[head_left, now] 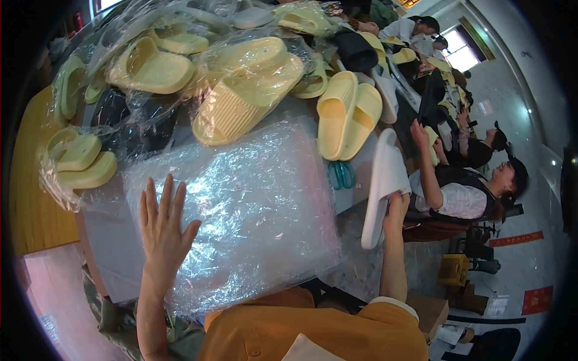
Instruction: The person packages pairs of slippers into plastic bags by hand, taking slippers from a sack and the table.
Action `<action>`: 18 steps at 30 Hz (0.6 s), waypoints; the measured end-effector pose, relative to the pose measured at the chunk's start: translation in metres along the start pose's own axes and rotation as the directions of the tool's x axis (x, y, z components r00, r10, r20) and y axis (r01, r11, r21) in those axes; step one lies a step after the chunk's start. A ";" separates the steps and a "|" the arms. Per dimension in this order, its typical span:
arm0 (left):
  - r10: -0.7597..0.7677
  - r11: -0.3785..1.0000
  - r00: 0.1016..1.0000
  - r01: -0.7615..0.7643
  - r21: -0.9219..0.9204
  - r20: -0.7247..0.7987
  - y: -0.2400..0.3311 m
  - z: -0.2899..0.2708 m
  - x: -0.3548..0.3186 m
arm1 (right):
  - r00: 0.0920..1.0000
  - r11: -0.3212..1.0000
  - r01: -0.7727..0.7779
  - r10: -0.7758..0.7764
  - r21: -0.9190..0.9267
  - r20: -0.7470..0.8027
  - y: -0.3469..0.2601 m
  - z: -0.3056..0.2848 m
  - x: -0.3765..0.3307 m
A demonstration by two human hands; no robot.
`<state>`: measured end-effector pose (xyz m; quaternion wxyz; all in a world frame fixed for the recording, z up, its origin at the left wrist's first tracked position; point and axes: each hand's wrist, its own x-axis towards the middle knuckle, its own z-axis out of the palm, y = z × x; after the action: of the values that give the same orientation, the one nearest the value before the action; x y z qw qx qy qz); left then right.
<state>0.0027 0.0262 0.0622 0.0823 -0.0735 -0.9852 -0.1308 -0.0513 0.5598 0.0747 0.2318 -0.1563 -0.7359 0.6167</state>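
My left hand (161,231) lies with its fingers spread on the left part of a stack of clear plastic bags (265,192), holding nothing. Off the right edge of the stack, my right hand (395,212) grips a white slide slipper (377,192), its fingers partly hidden by the slipper. The slipper is held upright, its sole side turned toward the stack. Just beyond the bags lies a pair of pale yellow slippers (347,117), unwrapped. Teal-handled scissors (342,175) rest beside the bags, below that pair.
Pale yellow slippers in clear wrap (241,99) pile up along the far side, with another wrapped pair (81,159) at the left. A wooden surface (39,180) adjoins the grey table. Several people sit along the right; the nearest person (457,198) holds a yellow slipper. A yellow crate (453,269) stands behind.
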 end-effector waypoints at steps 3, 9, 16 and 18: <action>-0.009 0.999 1.000 0.008 0.037 0.020 -0.004 0.003 -0.005 | 0.950 0.993 -0.099 0.112 0.059 -0.292 0.019 -0.012 0.043; -0.022 0.999 0.997 0.020 0.042 0.070 0.000 0.004 -0.001 | 0.819 0.955 -0.153 0.266 0.253 -0.508 0.069 -0.016 0.167; -0.033 0.999 0.996 0.033 0.011 0.079 -0.001 0.000 -0.002 | 0.939 0.954 -0.246 0.278 0.170 -0.204 0.120 -0.025 0.223; -0.016 1.000 0.998 0.016 -0.012 0.057 -0.001 0.002 0.001 | 0.936 0.952 -0.289 0.303 0.100 -0.181 0.113 -0.041 0.217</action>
<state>0.0014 0.0261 0.0598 0.0526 -0.0698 -0.9869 -0.1355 -0.2187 0.7277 0.0016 0.2123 -0.3162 -0.6552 0.6524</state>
